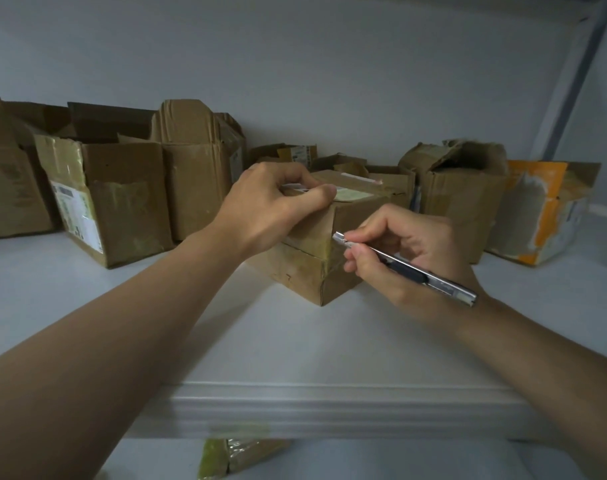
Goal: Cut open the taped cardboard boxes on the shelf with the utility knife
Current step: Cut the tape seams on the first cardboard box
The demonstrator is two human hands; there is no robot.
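White shelf point(295, 341) carrying a row of opened cardboard boxes point(122, 202) along its back edge, with a torn orange-and-white box point(537, 213) toward the back right corner. The taped box point(309, 271) stands mid-shelf in front of that row, one corner turned toward the front edge; the left hand point(264, 206) grips its top, fingers curled over the upper edge and thumb pressed on the lid. The right hand point(409, 251), just beside the box's near corner, is closed round the utility knife point(409, 268), whose metal tip lies against the taped vertical corner.
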